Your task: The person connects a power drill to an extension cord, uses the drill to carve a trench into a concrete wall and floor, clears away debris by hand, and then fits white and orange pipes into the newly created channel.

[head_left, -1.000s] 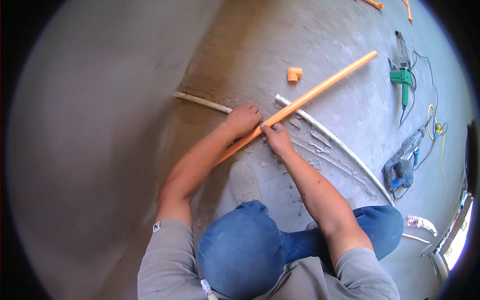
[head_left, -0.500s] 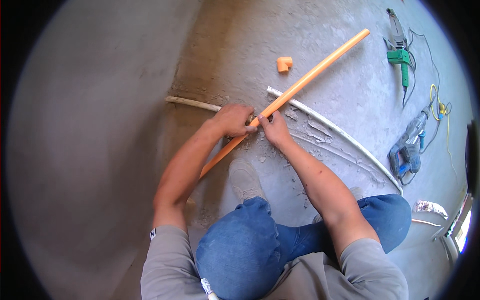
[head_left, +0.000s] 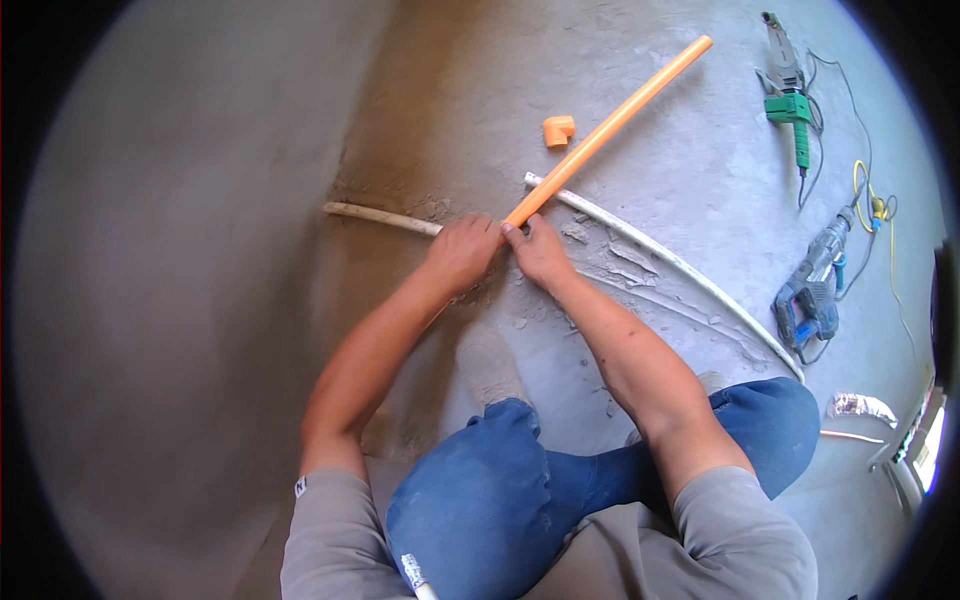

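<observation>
A long orange pipe (head_left: 610,132) slants from my hands up toward the far right. My right hand (head_left: 541,252) grips it near its visible lower end, thumb against its side. Beside it, my left hand (head_left: 464,252) is closed at the same spot, back of the hand up, fingers curled under and partly hidden. Any part of the pipe below my hands is covered by my left hand and forearm. An off-white pipe (head_left: 382,217) runs along the ground up to my left hand. An orange elbow fitting (head_left: 558,131) lies just left of the long pipe.
A whitish pipe (head_left: 665,258) curves across the dusty floor, passing under the orange one, with broken chips (head_left: 630,262) beside it. On the right lie a green-handled pipe welding tool (head_left: 790,108), a blue-grey hammer drill (head_left: 812,290) and a yellow cable (head_left: 893,262). A bare wall (head_left: 190,250) stands left.
The orange pipe has shifted slightly left with my hands. Its lower stretch, seen earlier below my left hand, is now hidden. My left hand has turned further over, its back now facing up.
</observation>
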A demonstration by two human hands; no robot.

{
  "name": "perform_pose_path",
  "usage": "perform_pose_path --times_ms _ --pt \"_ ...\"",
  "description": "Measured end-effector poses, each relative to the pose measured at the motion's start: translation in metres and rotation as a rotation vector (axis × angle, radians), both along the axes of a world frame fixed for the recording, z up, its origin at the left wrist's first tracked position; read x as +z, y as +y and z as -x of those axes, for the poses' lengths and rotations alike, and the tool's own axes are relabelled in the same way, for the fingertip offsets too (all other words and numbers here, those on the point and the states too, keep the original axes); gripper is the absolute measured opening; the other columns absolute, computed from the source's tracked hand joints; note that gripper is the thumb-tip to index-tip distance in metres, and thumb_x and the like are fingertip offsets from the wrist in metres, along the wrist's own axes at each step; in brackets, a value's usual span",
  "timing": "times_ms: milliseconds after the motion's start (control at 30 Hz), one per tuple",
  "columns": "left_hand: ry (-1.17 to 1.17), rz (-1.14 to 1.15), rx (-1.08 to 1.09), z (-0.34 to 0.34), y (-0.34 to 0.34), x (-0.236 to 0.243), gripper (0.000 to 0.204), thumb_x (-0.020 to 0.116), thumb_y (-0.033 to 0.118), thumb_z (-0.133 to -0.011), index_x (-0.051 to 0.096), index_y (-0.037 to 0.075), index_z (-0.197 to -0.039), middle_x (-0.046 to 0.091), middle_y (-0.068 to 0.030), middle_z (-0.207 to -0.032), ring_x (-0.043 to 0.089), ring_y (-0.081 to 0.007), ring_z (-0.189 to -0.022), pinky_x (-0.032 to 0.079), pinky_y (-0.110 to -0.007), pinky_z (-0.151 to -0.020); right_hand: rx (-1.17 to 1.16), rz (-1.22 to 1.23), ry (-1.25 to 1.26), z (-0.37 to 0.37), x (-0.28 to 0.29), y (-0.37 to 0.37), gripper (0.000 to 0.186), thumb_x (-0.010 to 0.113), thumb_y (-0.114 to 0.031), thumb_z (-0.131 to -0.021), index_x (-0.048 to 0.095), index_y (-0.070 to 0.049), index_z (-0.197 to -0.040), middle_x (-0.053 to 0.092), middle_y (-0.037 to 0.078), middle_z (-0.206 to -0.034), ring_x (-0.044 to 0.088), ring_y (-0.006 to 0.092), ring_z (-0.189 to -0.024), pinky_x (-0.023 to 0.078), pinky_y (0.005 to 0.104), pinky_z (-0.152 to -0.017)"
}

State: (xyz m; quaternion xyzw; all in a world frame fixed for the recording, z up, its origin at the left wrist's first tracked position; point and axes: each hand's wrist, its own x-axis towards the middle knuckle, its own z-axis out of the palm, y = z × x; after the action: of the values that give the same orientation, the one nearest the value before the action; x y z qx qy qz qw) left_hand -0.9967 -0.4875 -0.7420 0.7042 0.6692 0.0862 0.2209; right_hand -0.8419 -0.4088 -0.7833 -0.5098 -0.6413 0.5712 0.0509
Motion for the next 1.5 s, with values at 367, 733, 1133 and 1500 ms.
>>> perform_pose_path --times_ms 367,733,1133,1500 --pt "0.250 -0.274 -0.154 -0.001 0.002 0.006 0.013 0.058 0.013 -0.086 0.059 0.006 -0.097 0.060 -0.0092 -0.090 0.063 -0.0262 -0.091 0.049 -0.040 -0.079 -0.017 0.019 0.114 0.024 -0.023 0.006 0.037 0.064 -0.029 -0.098 0.061 0.005 -0.113 0.069 0.028 -0.105 0.067 0.0424 -0.101 0.051 0.0462 -0.088" --pt "0.161 -0.277 -0.099 0.010 -0.010 0.002 0.010 0.062 0.016 -0.082 0.058 0.008 -0.087 0.060 -0.0079 -0.087 0.060 -0.0250 -0.087 0.046 -0.040 -0.076 0.053 0.137 0.146 0.060 -0.019 0.028 0.036 0.064 -0.029 -0.099 0.068 0.006 -0.100 0.072 0.017 -0.084 0.067 0.0228 -0.077 0.053 0.0402 -0.072" --pt "0.024 -0.350 0.080 -0.004 -0.015 -0.016 0.008 0.064 0.016 -0.080 0.059 0.010 -0.079 0.060 -0.0069 -0.083 0.061 -0.0237 -0.086 0.046 -0.039 -0.078 0.057 0.492 0.057 0.126 0.005 0.054 0.031 0.059 -0.020 -0.103 0.065 0.009 -0.096 0.070 0.016 -0.076 0.069 0.0214 -0.061 0.058 0.0338 -0.056" --pt "-0.010 -0.357 0.112 -0.005 -0.017 -0.020 0.009 0.060 0.014 -0.079 0.066 0.009 -0.083 0.062 -0.0059 -0.088 0.062 -0.0224 -0.088 0.045 -0.038 -0.078 0.063 0.327 -0.131 0.190 0.015 0.057 0.027 0.065 -0.015 -0.094 0.067 0.010 -0.086 0.068 0.017 -0.068 0.067 0.0239 -0.051 0.054 0.0338 -0.044"
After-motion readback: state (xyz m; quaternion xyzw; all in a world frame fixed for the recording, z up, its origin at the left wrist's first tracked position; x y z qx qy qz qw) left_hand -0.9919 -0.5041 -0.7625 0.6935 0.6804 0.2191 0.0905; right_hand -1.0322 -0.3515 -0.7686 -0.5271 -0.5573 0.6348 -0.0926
